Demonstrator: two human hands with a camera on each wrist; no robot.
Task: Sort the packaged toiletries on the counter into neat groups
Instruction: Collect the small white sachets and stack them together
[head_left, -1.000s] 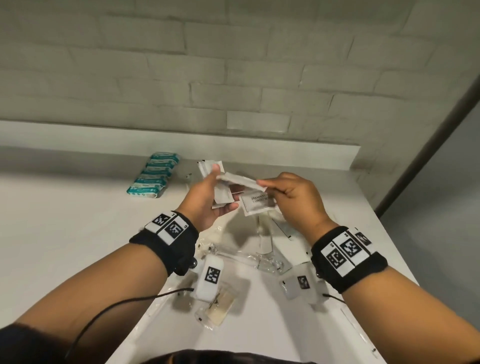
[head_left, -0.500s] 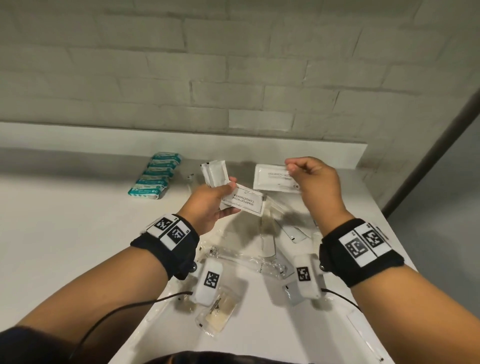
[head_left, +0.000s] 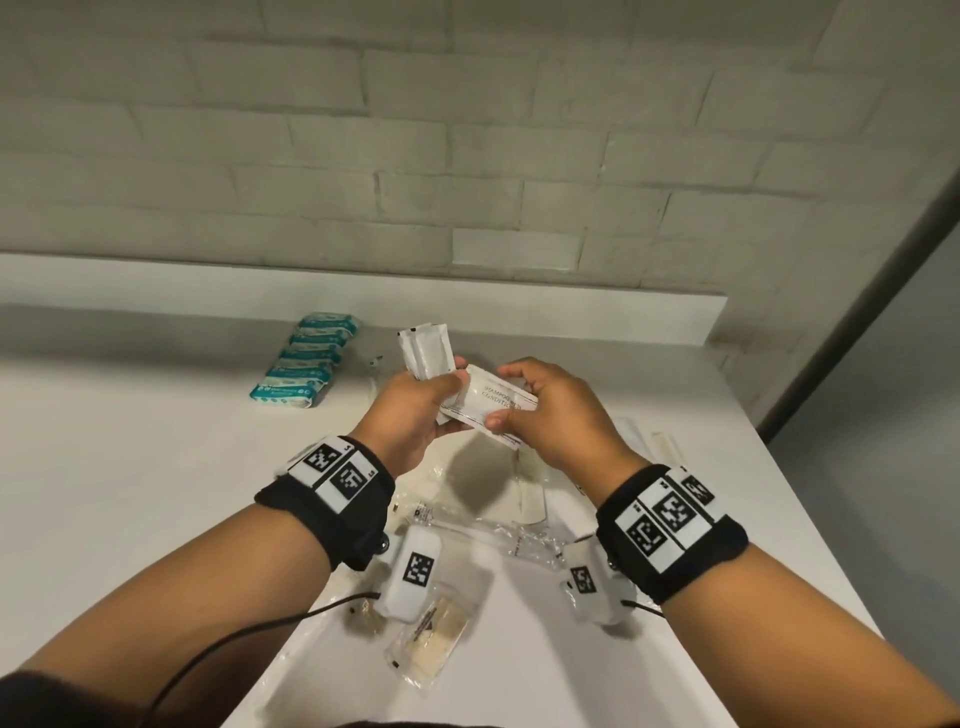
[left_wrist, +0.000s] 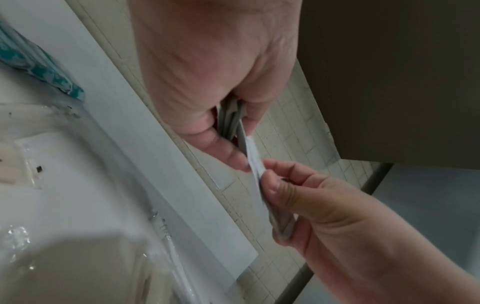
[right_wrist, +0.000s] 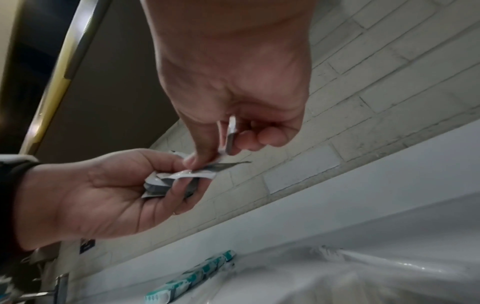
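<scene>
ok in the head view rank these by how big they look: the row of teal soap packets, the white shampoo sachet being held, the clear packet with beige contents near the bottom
1. Row of teal soap packets.
2 and 3. Unsure: the white shampoo sachet held by both hands is partly covered, and the clear packet with beige contents lies nearer the camera; they look similar.

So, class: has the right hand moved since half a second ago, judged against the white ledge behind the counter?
Yes. The right hand has dropped away from the white ledge and come left, meeting the left hand on the shampoo sachet.
</scene>
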